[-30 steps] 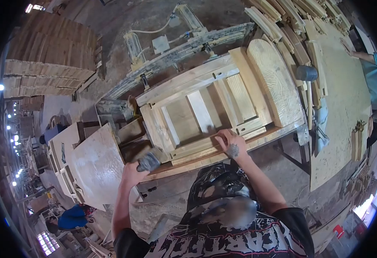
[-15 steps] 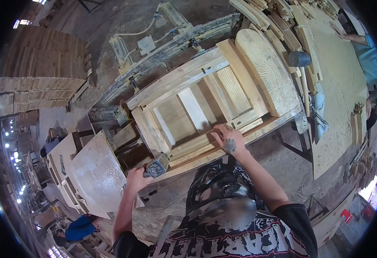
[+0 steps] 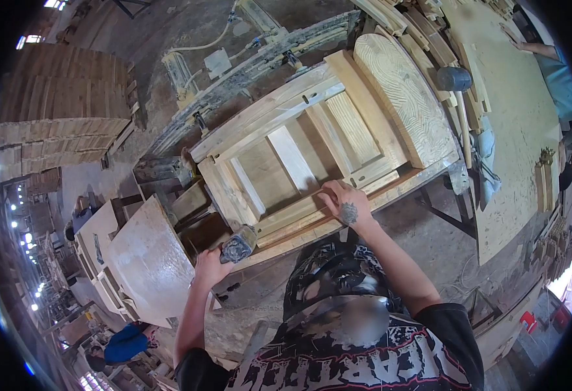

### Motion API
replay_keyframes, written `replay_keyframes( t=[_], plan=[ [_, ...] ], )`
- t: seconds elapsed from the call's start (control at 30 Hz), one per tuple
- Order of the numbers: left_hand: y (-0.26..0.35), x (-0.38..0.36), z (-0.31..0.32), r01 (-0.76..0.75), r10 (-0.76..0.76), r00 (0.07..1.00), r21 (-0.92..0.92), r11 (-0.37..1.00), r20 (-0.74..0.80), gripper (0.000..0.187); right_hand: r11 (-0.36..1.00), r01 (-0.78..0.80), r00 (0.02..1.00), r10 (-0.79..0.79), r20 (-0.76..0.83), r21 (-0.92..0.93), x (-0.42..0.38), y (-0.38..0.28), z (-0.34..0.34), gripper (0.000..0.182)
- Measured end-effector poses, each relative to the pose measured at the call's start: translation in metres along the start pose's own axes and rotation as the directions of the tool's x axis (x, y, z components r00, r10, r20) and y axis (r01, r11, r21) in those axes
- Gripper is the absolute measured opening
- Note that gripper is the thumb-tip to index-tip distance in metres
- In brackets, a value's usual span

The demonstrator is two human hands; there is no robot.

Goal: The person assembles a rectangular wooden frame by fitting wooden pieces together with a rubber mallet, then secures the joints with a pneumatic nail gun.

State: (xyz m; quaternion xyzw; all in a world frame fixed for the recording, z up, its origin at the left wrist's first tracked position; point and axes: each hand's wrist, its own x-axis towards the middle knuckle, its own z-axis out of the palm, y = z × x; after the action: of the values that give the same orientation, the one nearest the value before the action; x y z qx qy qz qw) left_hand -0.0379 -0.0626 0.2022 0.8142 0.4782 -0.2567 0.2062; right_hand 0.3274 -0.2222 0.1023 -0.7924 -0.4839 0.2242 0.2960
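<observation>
I see left hand (image 3: 209, 266) closed on mallet (image 3: 237, 247), head at near-left corner of door frame (image 3: 299, 156) on bench. Right hand (image 3: 343, 203) presses flat on near rail, gripping nothing. My advice: strike square on rail end, keep fingers clear of joint.

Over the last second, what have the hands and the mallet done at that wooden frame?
The left hand has kept its grip on the mallet and brought its head in from beside the frame's near-left corner to right against it. The right hand has stayed pressed on the near rail of the wooden frame. The frame, the arched panel and the second mallet lie as before.
</observation>
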Motion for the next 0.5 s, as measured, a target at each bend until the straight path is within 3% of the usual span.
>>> replay_keyframes(
  t=[0.1,0.17,0.23,0.27,0.3,0.33,0.37,0.4,0.43,0.47,0.5],
  plan=[
    [-0.008,-0.005,0.003,-0.043,0.044,0.998,0.016,0.999,-0.046,0.049,0.999,-0.026,0.999,0.025,0.040,0.035,-0.001,0.000,-0.002,0.027],
    [-0.018,-0.027,0.001,-0.034,-0.030,0.984,-0.350,0.936,-0.178,0.043,0.999,-0.026,0.999,0.025,0.030,0.023,-0.002,-0.002,-0.002,0.027],
    [-0.031,-0.051,0.001,-0.063,-0.134,0.886,-0.401,0.914,-0.445,0.043,1.000,-0.014,1.000,0.014,0.013,0.002,-0.001,-0.004,-0.003,0.028],
    [-0.057,-0.065,0.024,0.224,-0.403,0.790,-0.395,0.891,-0.462,0.047,1.000,-0.009,1.000,0.009,0.001,-0.015,-0.003,-0.002,-0.001,0.029],
    [-0.043,-0.078,0.000,0.201,-0.536,0.824,-0.789,0.581,-0.185,0.046,0.999,0.022,1.000,-0.022,-0.002,-0.027,-0.003,0.001,0.003,0.028],
    [-0.057,-0.083,0.015,0.036,-0.581,0.713,-0.807,0.590,-0.393,0.028,0.999,-0.019,0.999,0.017,0.050,0.048,-0.003,-0.010,-0.010,0.028],
    [-0.036,-0.099,-0.014,0.107,-0.643,0.716,-0.868,0.485,-0.271,0.030,0.996,-0.021,0.999,0.018,0.034,0.086,-0.006,-0.009,-0.011,0.027],
    [-0.118,-0.092,0.042,-0.025,-0.520,0.644,-0.694,0.719,-0.562,0.032,0.993,0.053,0.999,-0.051,-0.017,0.104,-0.008,-0.003,-0.006,0.023],
    [-0.149,-0.087,0.059,-0.011,-0.554,0.609,-0.704,0.710,-0.567,0.031,0.976,0.196,0.975,-0.183,-0.127,0.094,-0.011,0.001,-0.009,0.019],
    [-0.162,-0.087,0.067,-0.006,-0.600,0.531,-0.710,0.704,-0.599,0.026,0.979,0.183,0.971,-0.166,-0.174,0.090,-0.018,-0.002,-0.016,0.015],
    [-0.167,-0.091,0.068,0.133,-0.495,0.544,-0.512,0.848,-0.678,0.037,0.988,0.155,0.962,-0.150,-0.229,0.006,-0.027,-0.002,-0.025,0.018]
  ],
)
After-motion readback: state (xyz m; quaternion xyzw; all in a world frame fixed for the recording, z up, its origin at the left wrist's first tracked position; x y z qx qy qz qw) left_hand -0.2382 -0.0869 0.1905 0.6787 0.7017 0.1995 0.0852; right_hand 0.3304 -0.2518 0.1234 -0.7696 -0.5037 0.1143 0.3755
